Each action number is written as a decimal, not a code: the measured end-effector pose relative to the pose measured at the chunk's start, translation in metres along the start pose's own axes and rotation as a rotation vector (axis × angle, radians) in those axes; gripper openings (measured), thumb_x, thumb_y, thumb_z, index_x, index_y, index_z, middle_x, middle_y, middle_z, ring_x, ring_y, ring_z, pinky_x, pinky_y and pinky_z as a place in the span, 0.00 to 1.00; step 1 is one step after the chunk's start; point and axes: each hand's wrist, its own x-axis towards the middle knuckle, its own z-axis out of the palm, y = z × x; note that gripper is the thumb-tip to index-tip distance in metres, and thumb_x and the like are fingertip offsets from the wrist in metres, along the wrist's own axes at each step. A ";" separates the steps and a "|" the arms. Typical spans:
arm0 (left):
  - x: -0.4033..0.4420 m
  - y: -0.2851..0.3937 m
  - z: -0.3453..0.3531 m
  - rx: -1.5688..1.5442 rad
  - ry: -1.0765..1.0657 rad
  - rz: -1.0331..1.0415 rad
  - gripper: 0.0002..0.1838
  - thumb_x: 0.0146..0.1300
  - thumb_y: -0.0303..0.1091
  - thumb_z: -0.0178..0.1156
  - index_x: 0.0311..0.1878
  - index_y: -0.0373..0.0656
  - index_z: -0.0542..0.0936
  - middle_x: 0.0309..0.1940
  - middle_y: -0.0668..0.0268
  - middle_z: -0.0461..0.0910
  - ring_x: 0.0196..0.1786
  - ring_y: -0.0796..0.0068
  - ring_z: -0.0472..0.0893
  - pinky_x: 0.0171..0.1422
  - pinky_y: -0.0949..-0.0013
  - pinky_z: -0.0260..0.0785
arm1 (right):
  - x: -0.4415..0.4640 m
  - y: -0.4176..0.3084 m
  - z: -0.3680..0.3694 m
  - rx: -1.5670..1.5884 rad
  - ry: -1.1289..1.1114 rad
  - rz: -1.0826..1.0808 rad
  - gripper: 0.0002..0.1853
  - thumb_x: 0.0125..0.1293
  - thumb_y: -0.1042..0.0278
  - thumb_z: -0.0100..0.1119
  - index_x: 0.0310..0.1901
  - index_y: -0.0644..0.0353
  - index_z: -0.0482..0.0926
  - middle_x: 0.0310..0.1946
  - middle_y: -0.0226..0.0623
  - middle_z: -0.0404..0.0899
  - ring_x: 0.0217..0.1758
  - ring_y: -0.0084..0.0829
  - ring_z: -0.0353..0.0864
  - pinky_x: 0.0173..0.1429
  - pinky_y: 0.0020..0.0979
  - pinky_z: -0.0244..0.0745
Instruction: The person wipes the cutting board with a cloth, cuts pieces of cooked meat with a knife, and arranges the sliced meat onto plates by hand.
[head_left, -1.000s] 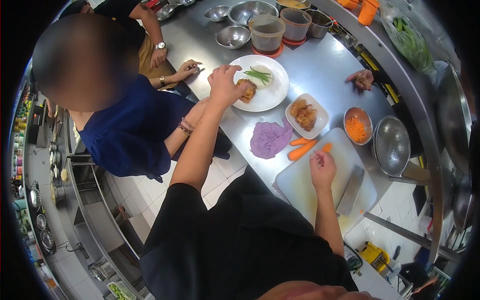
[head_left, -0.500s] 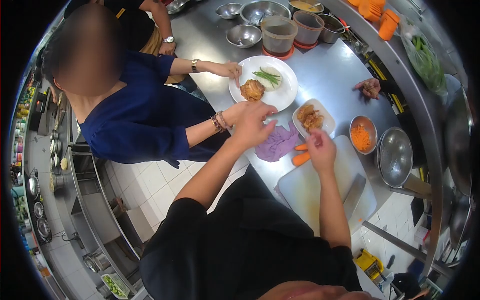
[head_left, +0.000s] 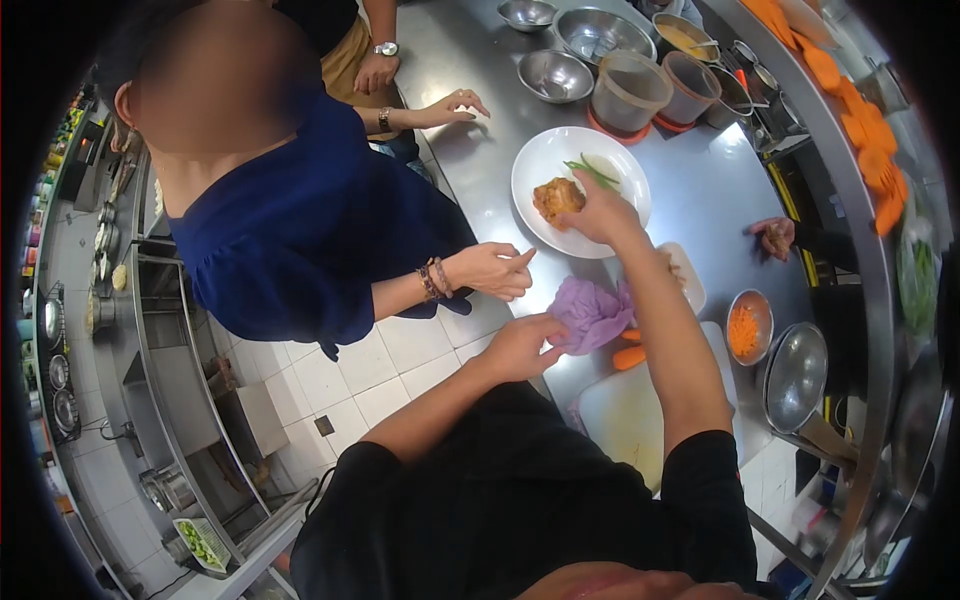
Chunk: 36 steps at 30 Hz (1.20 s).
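My right hand [head_left: 607,212] reaches over the white plate [head_left: 528,205], its thumb and fingers round the right edge of a browned piece of fried chicken [head_left: 556,200]. Beside it on the plate, partly hidden by my hand, are green beans [head_left: 592,171] on a pale mound. At the table's near edge my left hand [head_left: 522,348] has its thumb and fingers at the left side of a bunched purple cloth [head_left: 592,316], pinching it. My right forearm partly covers a small white dish [head_left: 684,280] with browned pieces in it.
Carrots [head_left: 629,357] lie by the white cutting board [head_left: 622,410]. A bowl of shredded carrot [head_left: 745,330] and metal bowls [head_left: 797,365] stand right; plastic tubs [head_left: 630,95] stand behind the plate. A co-worker's hands [head_left: 492,270] are close on the left; another person's hand [head_left: 775,238] is at right.
My right hand has gone from the small dish to the chicken on the plate. My left hand has drawn back to the purple cloth. The co-worker's hands have left the plate.
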 end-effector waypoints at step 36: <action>0.029 -0.016 -0.042 -0.098 -0.022 -0.049 0.16 0.61 0.31 0.70 0.53 0.45 0.85 0.36 0.69 0.83 0.34 0.77 0.79 0.40 0.70 0.73 | -0.122 0.006 -0.039 0.391 0.064 0.109 0.38 0.58 0.51 0.75 0.69 0.51 0.74 0.54 0.52 0.85 0.55 0.51 0.86 0.59 0.42 0.79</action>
